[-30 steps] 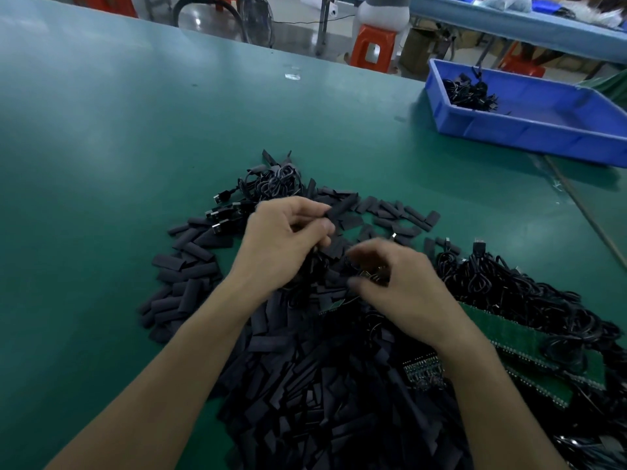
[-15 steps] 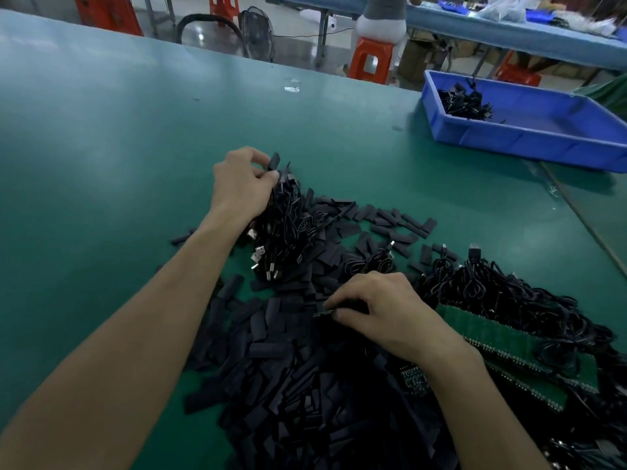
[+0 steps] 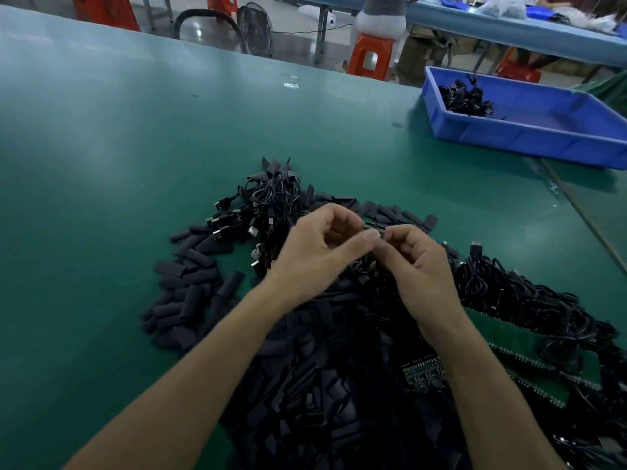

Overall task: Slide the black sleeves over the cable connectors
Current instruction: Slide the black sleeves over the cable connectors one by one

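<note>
Green worktop [image 3: 101, 157]: left hand [image 3: 315, 256] and right hand [image 3: 420, 266] pinching one connector [image 3: 373, 228].
I am seeing it pinched in both hands' fingertips above the black sleeves [image 3: 305, 385] heaped by the near edge. I am judging sleeves light, soft, flattened: squeezing the mouth edges opens one, while gripping the stiff connector just behind its tip.

Sleeves [image 3: 305, 401] lie heaped on the table [image 3: 135, 137], cables [image 3: 526, 300] at their right, a bin [image 3: 526, 140] behind those.
</note>
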Available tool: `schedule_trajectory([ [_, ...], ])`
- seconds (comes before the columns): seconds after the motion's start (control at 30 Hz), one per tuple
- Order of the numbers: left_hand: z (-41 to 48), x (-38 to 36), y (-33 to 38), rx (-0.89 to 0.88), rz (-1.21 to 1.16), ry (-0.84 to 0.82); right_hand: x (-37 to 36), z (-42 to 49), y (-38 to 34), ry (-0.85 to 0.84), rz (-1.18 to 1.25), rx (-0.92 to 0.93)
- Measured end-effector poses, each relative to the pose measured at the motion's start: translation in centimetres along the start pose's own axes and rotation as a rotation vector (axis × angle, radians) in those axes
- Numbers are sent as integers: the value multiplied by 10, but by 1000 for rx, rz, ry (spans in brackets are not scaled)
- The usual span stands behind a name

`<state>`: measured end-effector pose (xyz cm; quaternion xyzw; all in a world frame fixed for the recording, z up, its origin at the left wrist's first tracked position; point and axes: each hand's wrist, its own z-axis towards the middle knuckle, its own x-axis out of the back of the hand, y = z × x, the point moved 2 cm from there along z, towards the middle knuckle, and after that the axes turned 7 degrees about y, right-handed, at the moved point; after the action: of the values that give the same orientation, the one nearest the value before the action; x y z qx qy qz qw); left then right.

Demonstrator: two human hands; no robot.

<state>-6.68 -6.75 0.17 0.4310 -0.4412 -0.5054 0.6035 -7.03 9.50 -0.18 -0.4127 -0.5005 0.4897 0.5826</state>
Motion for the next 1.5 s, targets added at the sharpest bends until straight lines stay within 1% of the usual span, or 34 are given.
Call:
schedule_trajectory([
  [0.1, -3, -6, -5, 113, -158, -15, 3, -2, 3, -60, 91, -70],
  [0.2, -4, -9, -8, 192, -254, -63, 4, -2, 4, -67, 142, -90],
  [0.4, -6, -12, -18, 258, -454, -74, -4, -2, 8, -177, 303, -166],
  [0.6, -4, -13, -26, 302, -546, -93, -4, 0, 7, -198, 342, -191],
  [0.7, -3, -15, -25, 327, -613, -142, -3, 1, 1, -227, 375, -206],
  [0.8, 0, -18, -19, 313, -649, -135, 0, 2, -6, -190, 361, -177],
  [0.9, 2, -23, -12, 236, -600, -38, -1, 5, -12, -79, 239, -53],
  [0.97, 3, -26, -7, 213, -593, 1, -5, 7, -17, -49, 215, -10],
  [1.0, 3, -26, -5, 226, -637, 3, -6, 8, -21, -50, 245, -17],
  [1.1, 5, -21, 0, 375, -912, -14, 0, 11, -30, -68, 499, -149],
  [1.13, 6, -16, 0, 399, -961, -8, 4, 12, -31, -59, 523, -172],
  [1.2, 7, -7, 0, 351, -955, 18, 13, 14, -28, 25, 417, -151],
  [1.3, 7, 7, 7, 175, -895, 99, 24, 19, -23, 304, 218, -33],
  [1.37, 9, 20, 14, 20, -747, 182, 29, 21, -26, 469, 167, 57],
  [1.4, 10, 26, 18, -52, -649, 215, 30, 21, -27, 511, 151, 106],
  [1.43, 11, 32, 22, -103, -554, 232, 30, 20, -28, 518, 120, 156],
  [1.5, 11, 38, 28, -163, -349, 223, 24, 16, -29, 423, -10, 236],
])
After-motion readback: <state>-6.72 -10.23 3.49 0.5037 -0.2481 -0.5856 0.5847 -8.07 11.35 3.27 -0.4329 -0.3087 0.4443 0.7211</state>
